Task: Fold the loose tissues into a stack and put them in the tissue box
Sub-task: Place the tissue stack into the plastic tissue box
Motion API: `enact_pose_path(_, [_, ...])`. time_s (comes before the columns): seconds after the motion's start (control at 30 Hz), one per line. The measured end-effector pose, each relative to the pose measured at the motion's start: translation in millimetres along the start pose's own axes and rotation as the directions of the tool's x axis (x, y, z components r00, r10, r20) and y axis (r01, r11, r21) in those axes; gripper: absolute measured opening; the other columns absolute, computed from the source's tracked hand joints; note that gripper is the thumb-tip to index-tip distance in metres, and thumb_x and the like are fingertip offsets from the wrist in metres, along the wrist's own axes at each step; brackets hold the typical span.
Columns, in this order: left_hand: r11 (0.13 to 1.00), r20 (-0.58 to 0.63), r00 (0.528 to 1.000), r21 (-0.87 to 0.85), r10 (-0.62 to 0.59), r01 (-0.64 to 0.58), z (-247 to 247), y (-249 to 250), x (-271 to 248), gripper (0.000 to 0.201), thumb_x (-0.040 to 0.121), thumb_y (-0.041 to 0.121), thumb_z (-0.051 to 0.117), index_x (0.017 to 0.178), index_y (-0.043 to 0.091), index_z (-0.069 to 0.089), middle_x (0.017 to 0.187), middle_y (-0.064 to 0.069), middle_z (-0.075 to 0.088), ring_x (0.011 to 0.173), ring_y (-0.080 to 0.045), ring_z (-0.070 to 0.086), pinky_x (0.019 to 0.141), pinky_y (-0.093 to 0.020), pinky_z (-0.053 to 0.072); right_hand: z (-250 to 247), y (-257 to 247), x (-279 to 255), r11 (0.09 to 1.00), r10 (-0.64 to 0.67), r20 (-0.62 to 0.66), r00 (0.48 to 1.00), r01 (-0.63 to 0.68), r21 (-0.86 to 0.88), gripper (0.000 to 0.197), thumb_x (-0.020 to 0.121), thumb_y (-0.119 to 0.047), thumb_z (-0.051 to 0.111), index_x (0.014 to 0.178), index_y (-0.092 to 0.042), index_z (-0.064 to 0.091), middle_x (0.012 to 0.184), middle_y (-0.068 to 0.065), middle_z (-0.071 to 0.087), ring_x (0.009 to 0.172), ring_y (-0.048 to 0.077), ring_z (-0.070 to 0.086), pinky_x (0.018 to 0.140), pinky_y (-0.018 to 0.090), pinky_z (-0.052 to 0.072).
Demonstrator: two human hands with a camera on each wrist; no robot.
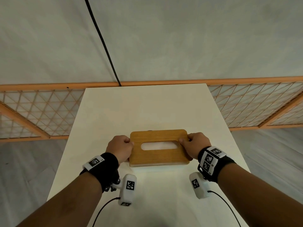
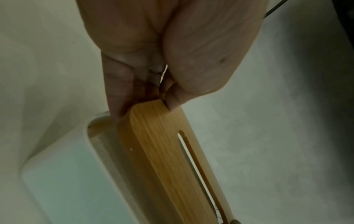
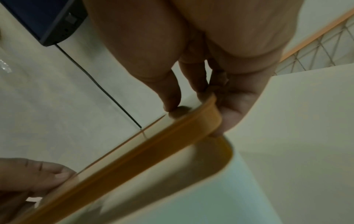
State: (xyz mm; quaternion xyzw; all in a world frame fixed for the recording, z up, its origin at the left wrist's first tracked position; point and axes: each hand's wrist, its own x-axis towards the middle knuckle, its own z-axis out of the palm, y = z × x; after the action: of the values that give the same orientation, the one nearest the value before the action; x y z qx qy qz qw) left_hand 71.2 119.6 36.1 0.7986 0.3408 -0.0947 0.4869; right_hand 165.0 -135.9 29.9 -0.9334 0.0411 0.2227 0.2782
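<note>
From the head view, a person is standing at the near end of a white bench (image 1: pixel 147 108), with both forearms reaching forward. A wooden lid (image 1: pixel 159 147) with a long rounded slot is sitting over a white tissue box (image 1: pixel 157 165) in the middle of the bench, closer to the near edge than the far one. The left hand (image 1: pixel 120 147) is gripping the lid's left end and the right hand (image 1: pixel 196 145) is gripping its right end, thumbs lying on top. Something pale is showing through the slot, though whether it is tissue cannot be told. Both wrists are wearing black bands with white marker blocks. A black cable (image 1: pixel 105 46) is running up from the bench's far edge, and an orange lattice screen (image 1: pixel 41 112) is lying on the floor beyond. From the left wrist view, the left hand (image 2: pixel 153 60) is pinching the lid (image 2: pixel 162 151) at its end, thumb on top and fingers (image 2: pixel 116 91) curled underneath, with the lid lifted off the box's white rim (image 2: pixel 84 128) on this side. From the right wrist view, the right hand (image 3: pixel 210 60) is clamping the lid's (image 3: pixel 134 163) other end the same way, and the left hand's fingertips (image 3: pixel 57 175) are showing at the far end.
</note>
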Motion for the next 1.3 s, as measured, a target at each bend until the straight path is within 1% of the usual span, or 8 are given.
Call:
enact_pose_path(0.13, [0.985,-0.071,0.996,0.168,0.053,-0.041,0,-1,-1,0.019,0.097,0.023,0.058,0.086,0.015,0.071,0.085,-0.004,0.071,0.080,-0.025,0.070,0.072,-0.044,0.063,6,-6,2,0.994,0.004,0.015,1.000,-0.003,-0.110,0.031,0.100,-0.042,0.058,0.091,-0.013,0.065,0.087,0.003,0.066,0.082,0.022,0.063,0.069,0.029,0.047])
enact_pose_path(0.47, [0.938,-0.090,0.992,0.343,0.088,-0.052,0,0,2,0.027,0.092,0.020,0.058,0.077,0.005,0.074,0.075,-0.008,0.073,0.072,-0.024,0.070,0.070,-0.035,0.059,7,-2,4,0.991,0.042,0.012,0.999,-0.040,-0.131,0.026,0.101,-0.035,0.060,0.099,-0.012,0.071,0.089,0.004,0.067,0.082,0.021,0.062,0.066,0.027,0.045])
enact_pose_path(0.8, [0.966,-0.100,0.993,0.256,0.067,-0.040,-3,-8,10,0.020,0.090,0.024,0.075,0.072,0.014,0.074,0.074,-0.002,0.074,0.074,-0.022,0.073,0.079,-0.035,0.061,3,-7,6,0.962,0.049,0.052,0.997,-0.034,-0.272,0.033,0.100,-0.037,0.061,0.109,-0.007,0.070,0.102,0.008,0.070,0.085,0.021,0.062,0.070,0.027,0.048])
enact_pose_path(0.93, [0.923,-0.080,0.978,0.353,0.191,-0.151,-1,-12,11,0.015,0.094,0.025,0.070,0.102,0.013,0.068,0.093,0.001,0.067,0.093,-0.021,0.066,0.080,-0.028,0.048,1,-5,4,0.969,-0.010,0.040,0.999,0.019,-0.247,0.036,0.099,-0.038,0.064,0.119,-0.009,0.070,0.110,0.007,0.070,0.091,0.021,0.059,0.079,0.029,0.050])
enact_pose_path(1.03, [0.852,0.121,0.945,0.410,0.304,-0.326,0,-21,9,0.067,0.088,0.037,0.074,0.146,0.023,0.045,0.128,-0.003,0.052,0.115,-0.022,0.056,0.097,-0.032,0.045,1,10,-1,0.961,-0.151,0.149,0.977,0.180,-0.209,0.069,0.091,-0.048,0.070,0.146,-0.013,0.047,0.136,0.005,0.054,0.111,0.021,0.057,0.089,0.030,0.050])
enact_pose_path(1.1, [0.796,0.302,0.907,0.447,0.295,-0.408,0,-29,8,0.114,0.069,0.062,0.077,0.161,0.036,0.015,0.165,0.000,0.012,0.141,-0.024,0.035,0.115,-0.039,0.036,3,21,-7,0.962,-0.197,0.331,0.923,0.247,-0.115,0.118,0.081,-0.051,0.080,0.163,-0.014,0.002,0.158,0.002,0.023,0.132,0.021,0.046,0.100,0.027,0.046])
enact_pose_path(1.2, [0.664,0.481,0.841,0.548,0.248,-0.509,5,-40,6,0.132,0.070,0.066,0.077,0.157,0.040,-0.019,0.158,0.021,-0.038,0.151,-0.027,0.013,0.119,-0.044,0.030,9,34,-10,0.945,-0.267,0.401,0.876,0.319,-0.067,0.144,0.075,-0.053,0.085,0.156,-0.019,-0.029,0.166,-0.012,-0.010,0.150,0.017,0.023,0.114,0.026,0.035])
enact_pose_path(1.3, [0.693,0.474,0.839,0.510,0.268,-0.510,4,-38,11,0.138,0.064,0.056,0.086,0.157,0.041,-0.015,0.160,0.022,-0.031,0.150,-0.028,0.016,0.116,-0.045,0.034,8,34,-7,0.921,-0.328,0.367,0.870,0.381,-0.079,0.149,0.068,-0.055,0.089,0.157,-0.022,-0.026,0.166,-0.015,-0.019,0.155,0.015,0.011,0.121,0.029,0.027])
